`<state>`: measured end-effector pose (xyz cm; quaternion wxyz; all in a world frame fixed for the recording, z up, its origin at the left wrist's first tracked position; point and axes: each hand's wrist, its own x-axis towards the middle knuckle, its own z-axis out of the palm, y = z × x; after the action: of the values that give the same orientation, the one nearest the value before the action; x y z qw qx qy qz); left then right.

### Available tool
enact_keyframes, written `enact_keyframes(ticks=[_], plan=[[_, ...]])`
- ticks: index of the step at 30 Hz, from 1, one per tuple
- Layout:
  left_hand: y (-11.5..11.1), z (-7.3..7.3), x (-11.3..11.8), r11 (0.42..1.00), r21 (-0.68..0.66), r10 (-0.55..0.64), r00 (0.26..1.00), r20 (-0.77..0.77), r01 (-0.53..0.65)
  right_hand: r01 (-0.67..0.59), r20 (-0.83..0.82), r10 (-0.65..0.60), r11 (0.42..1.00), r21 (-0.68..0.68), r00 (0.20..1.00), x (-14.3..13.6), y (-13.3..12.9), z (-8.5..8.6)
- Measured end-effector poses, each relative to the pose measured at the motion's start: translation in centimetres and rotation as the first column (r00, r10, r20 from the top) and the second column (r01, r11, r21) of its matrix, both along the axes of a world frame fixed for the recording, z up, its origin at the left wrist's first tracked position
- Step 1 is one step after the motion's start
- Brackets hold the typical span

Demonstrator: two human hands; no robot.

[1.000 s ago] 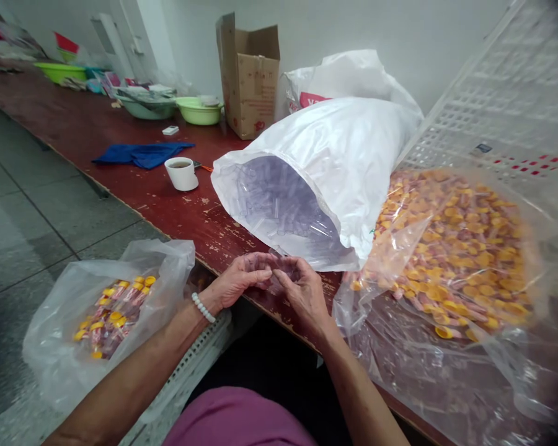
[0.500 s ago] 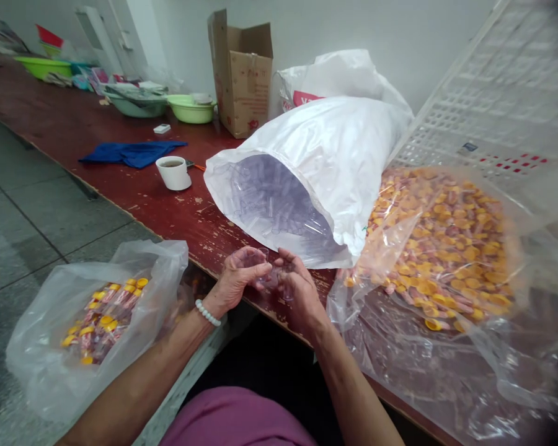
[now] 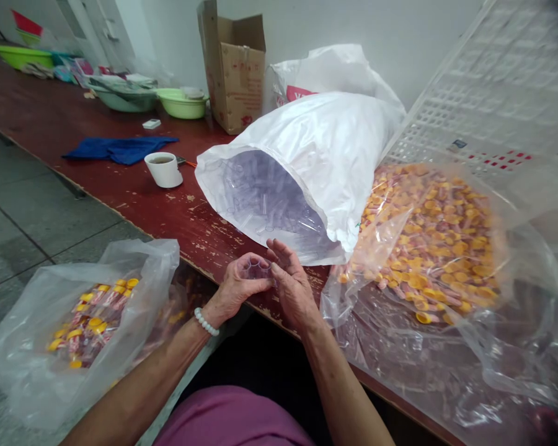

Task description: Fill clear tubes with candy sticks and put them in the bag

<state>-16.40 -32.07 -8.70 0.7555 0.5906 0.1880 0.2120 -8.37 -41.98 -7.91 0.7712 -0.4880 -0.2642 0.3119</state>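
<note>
Several clear plastic tubes (image 3: pixel 256 271) stand bunched in my left hand (image 3: pixel 232 290), whose fingers curl round them with the round mouths facing up. Against the right side of the bunch rests my right hand (image 3: pixel 295 291), its fingers stretched out and its thumb by the rims. Just beyond both hands lies a large white bag (image 3: pixel 325 142) with its mouth gaping toward me, and more clear tubes (image 3: pixel 265 198) are inside. To the right, tubes with yellow caps and pinkish contents (image 3: pixel 432 241) form a wide heap under clear plastic sheeting (image 3: pixel 428 365).
A clear bag (image 3: pixel 23 347) of yellow-capped tubes (image 3: pixel 93 316) is low at the left. On the worn red table (image 3: pixel 167 214) are a white cup (image 3: pixel 163 170), a blue cloth (image 3: pixel 121 148), basins (image 3: pixel 183 105) and a cardboard box (image 3: pixel 242 80). A white plastic crate (image 3: pixel 488 93) leans at right.
My right hand has straightened its fingers and come against the bunch in my left hand; the tube seen at its fingers before no longer shows apart. The whole view has shifted slightly.
</note>
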Motion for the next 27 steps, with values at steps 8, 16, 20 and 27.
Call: enact_keyframes(ticks=[8, 16, 20, 27], plan=[[-2.1, 1.5, 0.3, 0.983, 0.177, -0.046, 0.999, 0.000, 0.045, 0.070, 0.198, -0.058, 0.996, -0.053, 0.978, -0.4, -1.1, -0.4], [-2.9, 0.9, 0.9, 0.957, 0.278, -0.074, 0.996, -0.040, 0.082, 0.151, 0.515, -0.002, 0.957, -0.248, 0.857, -0.7, -2.6, 0.1], [-3.4, 0.0, 1.4, 0.982, 0.191, 0.013, 0.998, -0.063, -0.001, 0.282, 0.679, -0.023, 0.920, -0.274, 0.734, -1.8, -4.5, 2.0], [-3.9, 0.7, 1.0, 0.995, -0.037, -0.093, 0.996, -0.001, 0.093, 0.735, 0.784, -0.262, 0.594, -0.328, 0.562, 3.6, -15.6, 1.4]])
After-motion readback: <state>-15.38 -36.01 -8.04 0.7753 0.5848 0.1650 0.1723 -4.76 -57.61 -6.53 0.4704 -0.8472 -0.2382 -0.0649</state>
